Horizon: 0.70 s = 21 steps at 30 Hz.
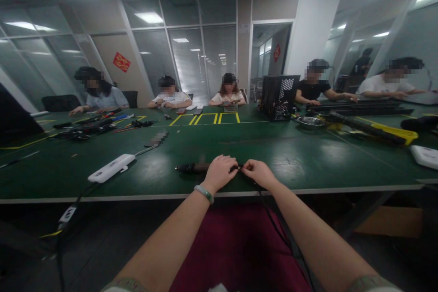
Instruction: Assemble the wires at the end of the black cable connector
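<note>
My left hand (221, 171) lies closed over the rear part of an electric screwdriver (191, 168), which has a dark body and a narrow metal tip pointing left. The tool rests on the green table near the front edge. My right hand (259, 172) pinches the end of a black cable (272, 219) close to the left fingertips, at the tool's rear. A small dark piece (238, 167) shows between the two hands; whether the cable is joined to the tool cannot be made out. From my right hand the cable hangs over the table edge.
A white power strip (111, 169) lies left on the green table (160, 182). Tangled cables (85, 127) sit further back. At the right are a black computer case (278, 98), a metal bowl (310, 122) and a yellow tray (393, 133). Several people sit across the table.
</note>
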Available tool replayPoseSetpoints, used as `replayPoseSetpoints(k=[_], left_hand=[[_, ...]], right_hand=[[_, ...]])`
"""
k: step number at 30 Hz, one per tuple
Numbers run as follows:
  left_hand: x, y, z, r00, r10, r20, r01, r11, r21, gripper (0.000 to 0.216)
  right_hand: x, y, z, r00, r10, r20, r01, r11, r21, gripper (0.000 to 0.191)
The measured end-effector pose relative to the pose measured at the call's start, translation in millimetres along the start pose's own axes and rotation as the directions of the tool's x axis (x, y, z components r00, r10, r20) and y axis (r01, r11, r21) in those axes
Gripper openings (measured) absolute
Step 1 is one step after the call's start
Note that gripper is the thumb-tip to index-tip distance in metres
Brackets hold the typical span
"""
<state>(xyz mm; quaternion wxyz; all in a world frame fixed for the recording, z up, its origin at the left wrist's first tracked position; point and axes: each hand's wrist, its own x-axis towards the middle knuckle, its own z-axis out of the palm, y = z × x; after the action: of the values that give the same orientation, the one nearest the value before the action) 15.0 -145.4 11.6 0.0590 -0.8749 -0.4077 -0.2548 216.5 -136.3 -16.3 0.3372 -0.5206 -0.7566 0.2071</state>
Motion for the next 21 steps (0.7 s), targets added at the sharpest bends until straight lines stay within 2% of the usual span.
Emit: replayPoseSetpoints(k=[8,15,21], left_hand=[[19.1,-16.3,3.5,0.995,0.026,0.092,-0.026,1.000,-0.007,0.013],[45.3,-43.2,14.9,0.995,-0.029,0.093,0.025,0.999,0.049,0.012],[84.2,-74.0,32.3,0.992,-0.070,0.106,0.061,0.994,0.086,0.012]], right_hand=[[20.5,2.5,2.1,1.000,-0.015,0.011,0.016,0.999,-0.042,0.011],[68.1,8.8,1.2,0.996,-0.088,0.028,0.089,0.993,-0.073,0.007],[113.2,25.2,6.7,0.993,-0.116,0.001,0.116,0.986,-0.124,0.005]])
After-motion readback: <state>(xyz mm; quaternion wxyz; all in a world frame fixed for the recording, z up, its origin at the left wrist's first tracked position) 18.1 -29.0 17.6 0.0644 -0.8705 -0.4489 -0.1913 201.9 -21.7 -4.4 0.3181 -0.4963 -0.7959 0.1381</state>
